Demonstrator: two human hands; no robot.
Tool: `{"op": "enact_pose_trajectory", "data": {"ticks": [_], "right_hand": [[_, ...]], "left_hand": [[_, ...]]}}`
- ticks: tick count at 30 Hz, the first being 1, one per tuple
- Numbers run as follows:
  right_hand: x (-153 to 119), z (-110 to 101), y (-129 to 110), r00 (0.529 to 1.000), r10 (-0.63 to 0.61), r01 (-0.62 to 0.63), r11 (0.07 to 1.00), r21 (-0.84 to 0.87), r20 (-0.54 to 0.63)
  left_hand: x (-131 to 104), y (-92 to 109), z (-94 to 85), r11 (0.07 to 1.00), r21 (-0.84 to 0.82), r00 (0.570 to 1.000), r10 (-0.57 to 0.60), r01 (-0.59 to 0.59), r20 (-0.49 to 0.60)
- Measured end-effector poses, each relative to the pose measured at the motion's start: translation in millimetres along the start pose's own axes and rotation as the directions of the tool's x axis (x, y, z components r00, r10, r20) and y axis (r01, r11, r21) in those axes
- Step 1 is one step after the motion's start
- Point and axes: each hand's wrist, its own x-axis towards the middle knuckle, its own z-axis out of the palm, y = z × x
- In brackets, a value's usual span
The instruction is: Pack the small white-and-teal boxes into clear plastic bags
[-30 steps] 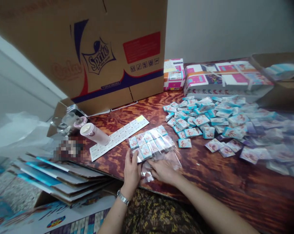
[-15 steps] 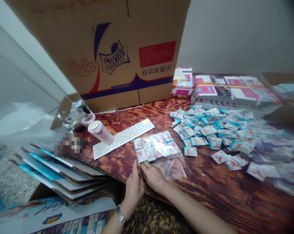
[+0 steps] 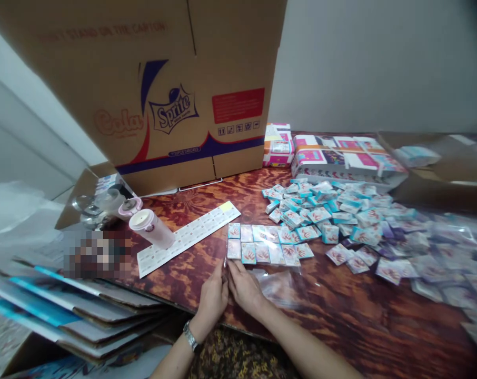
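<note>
My left hand [image 3: 212,296], with a metal watch [image 3: 190,337] on its wrist, pinches the near left edge of a clear plastic bag [image 3: 280,287]. Right beside it, my right hand [image 3: 246,288] has its fingers closed on the same edge, the two hands almost touching. Inside the bag, small blue-and-white boxes [image 3: 262,252] printed with a hand picture lie flat in two rows. The bag's loose part spreads over the table to the right of my right hand. Just beyond is a heap of similar loose boxes [image 3: 319,215].
A tall cardboard carton [image 3: 238,147] stands at the back. A pink bottle [image 3: 153,229] rests by a long printed sheet [image 3: 199,231]. Cardboard flaps [image 3: 88,310] jut up at the left edge. Pink-and-white packages [image 3: 349,163] and an open box [image 3: 436,187] stand at the back right.
The view has swung slightly right and up. Both hands still grip the bag's edge. The bag and its rows of boxes now lie straighter across the table, nearer the heap.
</note>
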Motion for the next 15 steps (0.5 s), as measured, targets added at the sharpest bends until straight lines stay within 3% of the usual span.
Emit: {"op": "enact_pose_trajectory", "data": {"ticks": [3,8,15], "right_hand": [[-9,-3,4,0.997,-0.061,0.063,0.997,0.047,-0.042],[-34,-15,23,0.955,-0.297,0.297,0.952,0.068,-0.019],[-9,-26,39,0.987,-0.158,0.159,0.986,0.047,-0.034]], "left_hand": [[-4,1,2.0,0.996,-0.029,0.995,-0.09,0.089,-0.037],[-16,3,8.4,0.988,-0.057,0.989,-0.143,0.141,-0.033],[-12,6,8.5,0.995,-0.035,0.995,-0.093,0.092,-0.025]]}}
